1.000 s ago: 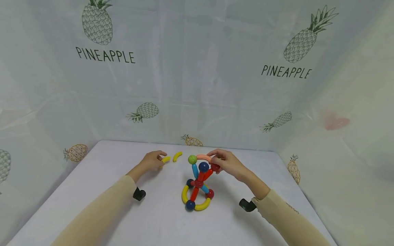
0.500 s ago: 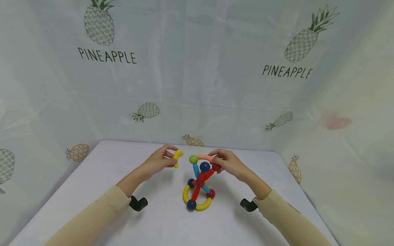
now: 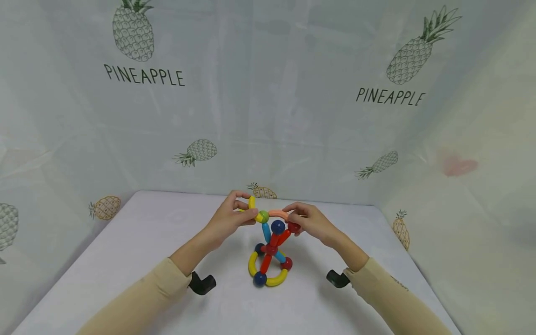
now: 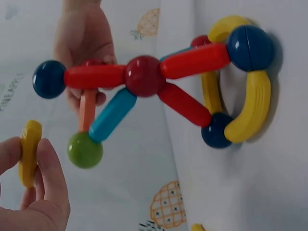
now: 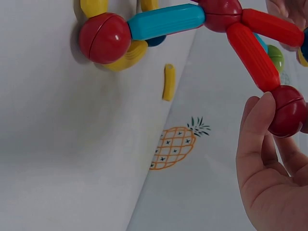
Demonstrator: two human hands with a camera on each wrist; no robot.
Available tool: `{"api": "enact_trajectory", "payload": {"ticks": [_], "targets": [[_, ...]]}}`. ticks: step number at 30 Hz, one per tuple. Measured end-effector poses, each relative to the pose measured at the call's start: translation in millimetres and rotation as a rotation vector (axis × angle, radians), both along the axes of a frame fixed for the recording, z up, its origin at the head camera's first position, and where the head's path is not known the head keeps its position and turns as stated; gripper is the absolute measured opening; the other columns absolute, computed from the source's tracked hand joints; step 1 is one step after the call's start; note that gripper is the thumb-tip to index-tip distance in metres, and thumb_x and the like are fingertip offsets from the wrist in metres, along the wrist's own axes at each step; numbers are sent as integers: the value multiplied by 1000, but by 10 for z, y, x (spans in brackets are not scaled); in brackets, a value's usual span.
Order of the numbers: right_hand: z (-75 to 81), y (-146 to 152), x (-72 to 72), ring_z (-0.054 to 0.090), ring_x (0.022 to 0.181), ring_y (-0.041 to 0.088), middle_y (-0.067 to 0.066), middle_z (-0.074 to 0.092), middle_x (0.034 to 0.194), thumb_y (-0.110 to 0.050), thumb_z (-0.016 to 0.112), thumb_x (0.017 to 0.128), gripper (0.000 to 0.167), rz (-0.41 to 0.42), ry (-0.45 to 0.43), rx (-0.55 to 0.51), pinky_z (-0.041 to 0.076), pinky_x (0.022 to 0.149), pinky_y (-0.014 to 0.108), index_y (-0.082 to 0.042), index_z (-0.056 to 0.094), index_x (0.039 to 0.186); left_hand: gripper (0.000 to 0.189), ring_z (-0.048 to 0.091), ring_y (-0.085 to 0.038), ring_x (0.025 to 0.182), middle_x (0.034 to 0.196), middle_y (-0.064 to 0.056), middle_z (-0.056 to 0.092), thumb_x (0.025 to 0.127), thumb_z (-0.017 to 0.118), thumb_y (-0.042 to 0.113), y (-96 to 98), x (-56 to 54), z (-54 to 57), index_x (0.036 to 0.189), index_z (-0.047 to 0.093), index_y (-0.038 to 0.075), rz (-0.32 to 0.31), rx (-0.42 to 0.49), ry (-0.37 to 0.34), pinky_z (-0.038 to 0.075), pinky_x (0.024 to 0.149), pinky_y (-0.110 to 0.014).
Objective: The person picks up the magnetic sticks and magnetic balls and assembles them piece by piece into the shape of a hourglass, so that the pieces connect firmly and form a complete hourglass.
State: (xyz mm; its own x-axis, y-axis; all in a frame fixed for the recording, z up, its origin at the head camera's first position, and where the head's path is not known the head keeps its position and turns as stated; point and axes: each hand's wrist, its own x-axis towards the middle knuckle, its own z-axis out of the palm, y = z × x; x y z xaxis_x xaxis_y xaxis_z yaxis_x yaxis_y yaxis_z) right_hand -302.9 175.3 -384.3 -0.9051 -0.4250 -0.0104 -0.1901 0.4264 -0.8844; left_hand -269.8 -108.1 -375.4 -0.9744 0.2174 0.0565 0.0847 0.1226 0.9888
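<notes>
My left hand [image 3: 229, 218] pinches a curved yellow stick [image 4: 30, 154] between thumb and fingers. In the head view the stick's lower end overlaps the green ball [image 3: 264, 217], while the left wrist view shows the stick to one side of that ball. My right hand [image 3: 311, 224] pinches a red ball [image 5: 288, 111] at the top right of a ball-and-stick model. A curved pink stick [image 3: 278, 214] spans from the green ball to the right fingers. Below, red and blue straight sticks meet at a central red ball [image 4: 144, 76]. The model stands on a ring of yellow curved sticks [image 4: 250, 106] and balls.
Another yellow stick [image 5: 169, 82] lies on the white table [image 3: 167, 242] toward its back edge, mostly behind the left hand in the head view. A pineapple-print sheet [image 3: 268, 116] hangs behind and at both sides.
My left hand has picked one yellow stick up off the table and carried it right to the model's green ball. My right hand has stayed on the red ball.
</notes>
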Motion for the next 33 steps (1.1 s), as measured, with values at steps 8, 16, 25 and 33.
{"api": "enact_trajectory", "payload": {"ticks": [8,16,25,33], "targets": [[6,9,3,70,86,26,17,71,105,-21,61,106,35,3,14,2,64,78,34,-6,64,138,55,78,-26,100,116,-15,63,99,78,23,183,69,5,142,44,15,11,18,27,61,96,-39],[0,5,0,72,87,28,15,74,106,-20,62,107,35,11,18,-15,64,79,37,-4,64,137,53,78,-23,95,115,-13,63,100,78,24,250,112,1,140,46,15,25,-29,31,60,100,-45],[11,-5,16,71,85,31,15,72,107,-22,64,106,35,13,-1,-26,64,79,38,-7,64,137,51,77,-25,96,114,-15,62,100,77,21,190,111,-69,141,46,13,16,-2,14,63,92,-37],[-5,13,19,71,89,35,16,72,104,-20,61,106,31,22,0,-36,64,82,45,-8,66,135,45,74,-25,99,119,-15,59,103,70,20,63,91,-106,143,52,8,9,-31,-49,62,93,-35]]}}
